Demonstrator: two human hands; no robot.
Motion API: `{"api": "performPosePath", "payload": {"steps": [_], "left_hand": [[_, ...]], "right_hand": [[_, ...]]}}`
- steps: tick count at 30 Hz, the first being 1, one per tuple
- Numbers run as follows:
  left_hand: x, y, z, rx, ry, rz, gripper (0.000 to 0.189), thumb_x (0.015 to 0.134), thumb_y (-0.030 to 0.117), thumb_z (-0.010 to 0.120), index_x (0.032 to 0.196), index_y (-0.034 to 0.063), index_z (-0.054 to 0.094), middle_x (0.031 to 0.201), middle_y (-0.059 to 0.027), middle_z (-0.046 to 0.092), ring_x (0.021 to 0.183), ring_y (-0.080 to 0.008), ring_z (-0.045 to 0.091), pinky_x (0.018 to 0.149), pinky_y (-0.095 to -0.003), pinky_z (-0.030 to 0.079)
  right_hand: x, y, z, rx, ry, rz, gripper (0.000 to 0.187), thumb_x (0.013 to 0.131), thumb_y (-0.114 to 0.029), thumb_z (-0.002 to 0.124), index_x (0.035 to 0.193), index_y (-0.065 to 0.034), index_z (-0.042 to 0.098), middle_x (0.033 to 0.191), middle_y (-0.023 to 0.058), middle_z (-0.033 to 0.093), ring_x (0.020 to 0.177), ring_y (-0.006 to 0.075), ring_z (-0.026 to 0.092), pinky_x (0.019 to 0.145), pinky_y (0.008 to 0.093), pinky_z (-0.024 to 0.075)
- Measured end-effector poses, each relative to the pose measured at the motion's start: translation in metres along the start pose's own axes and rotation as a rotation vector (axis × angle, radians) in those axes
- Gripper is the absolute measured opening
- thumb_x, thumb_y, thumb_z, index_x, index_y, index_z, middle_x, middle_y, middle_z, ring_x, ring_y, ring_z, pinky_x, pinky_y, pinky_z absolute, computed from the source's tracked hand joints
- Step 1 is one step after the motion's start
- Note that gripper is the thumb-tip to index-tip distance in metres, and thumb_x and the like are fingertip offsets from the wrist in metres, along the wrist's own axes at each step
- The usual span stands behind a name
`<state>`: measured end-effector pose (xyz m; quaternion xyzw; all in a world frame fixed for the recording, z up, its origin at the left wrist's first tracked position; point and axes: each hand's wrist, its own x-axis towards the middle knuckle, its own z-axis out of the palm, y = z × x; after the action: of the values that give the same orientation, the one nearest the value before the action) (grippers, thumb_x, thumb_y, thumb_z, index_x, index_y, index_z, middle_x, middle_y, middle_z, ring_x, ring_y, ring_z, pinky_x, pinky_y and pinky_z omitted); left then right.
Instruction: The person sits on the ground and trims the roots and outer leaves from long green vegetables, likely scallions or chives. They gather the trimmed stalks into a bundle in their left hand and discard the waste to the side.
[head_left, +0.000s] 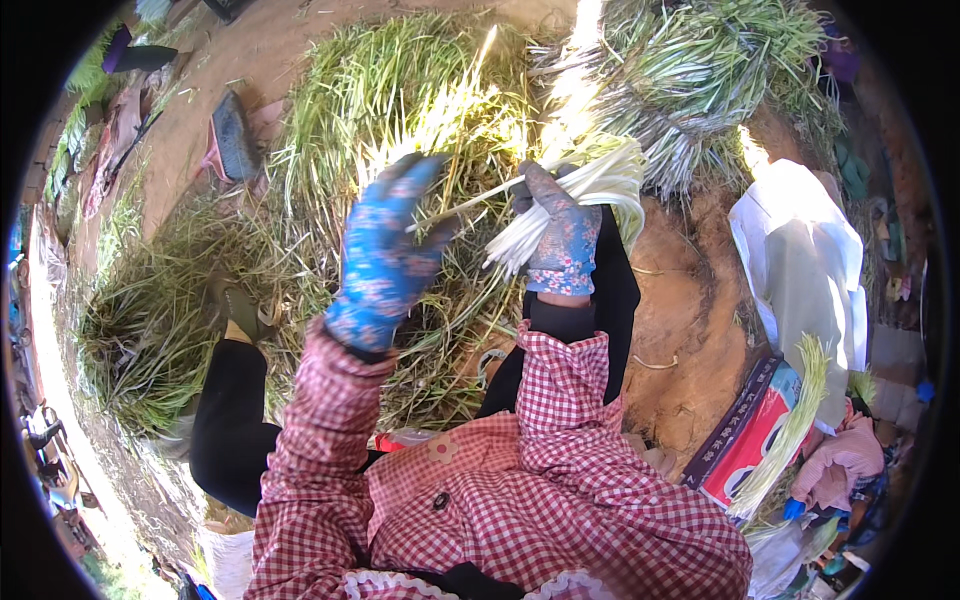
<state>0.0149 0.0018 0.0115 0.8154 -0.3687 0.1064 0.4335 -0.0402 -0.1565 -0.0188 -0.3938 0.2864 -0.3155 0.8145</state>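
Observation:
My right hand (561, 229), in a blue floral glove with a greyish palm, is closed around a bundle of pale, whitish-green stems (611, 176). The cut-looking white ends (517, 241) fan out below it toward the left. One longer thin stem (469, 202) juts from this hand toward my left hand (391, 251). That hand wears the same kind of glove, with fingers and thumb apart and slightly blurred; the stem's tip lies between them without visible grip. Beneath both hands spreads a heap of long green, leafy stalks (405, 90), partly yellowed.
More stalks (705, 82) lie at the upper right. A blue-grey brush (234, 139) with a pink part rests on the dirt floor at left. At right are a white sack (806, 262), red printed packaging (750, 442) and a pale stem bundle (784, 435) on it. Another person (840, 465) is beyond.

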Motion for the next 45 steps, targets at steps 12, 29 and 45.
{"api": "performPosePath", "payload": {"steps": [12,29,45], "left_hand": [[-0.004,-0.01,0.056,-1.483,0.359,-0.778,0.008,0.085,0.008,0.063,0.092,0.0034,0.063,0.08,-0.0074,0.065,0.063,-0.0142,0.06,0.06,-0.0271,0.054],[-0.104,-0.122,-0.087,-0.225,0.837,-0.579,0.032,0.08,0.002,0.068,0.111,0.0034,0.059,0.101,-0.0075,0.064,0.092,-0.0166,0.059,0.084,-0.0279,0.048],[-0.023,0.028,0.063,-0.393,0.361,-0.167,0.014,0.08,0.001,0.065,0.094,0.0012,0.066,0.086,-0.0069,0.062,0.081,-0.0179,0.059,0.073,-0.0271,0.046]], "right_hand": [[0.004,0.001,-0.012,0.093,0.002,0.05,0.018,0.075,0.0,0.071,0.091,0.0047,0.065,0.076,0.0096,0.065,0.059,0.0137,0.06,0.053,0.0233,0.0478],[0.008,-0.004,-0.012,0.247,-0.055,0.024,0.014,0.083,-0.008,0.067,0.092,-0.0006,0.059,0.073,0.0082,0.061,0.057,0.0141,0.055,0.051,0.0256,0.0448],[-0.011,0.013,0.0,0.314,-0.324,0.167,0.039,0.084,-0.011,0.065,0.116,-0.0007,0.045,0.103,0.0202,0.062,0.089,0.0288,0.063,0.074,0.0362,0.0551]]}}
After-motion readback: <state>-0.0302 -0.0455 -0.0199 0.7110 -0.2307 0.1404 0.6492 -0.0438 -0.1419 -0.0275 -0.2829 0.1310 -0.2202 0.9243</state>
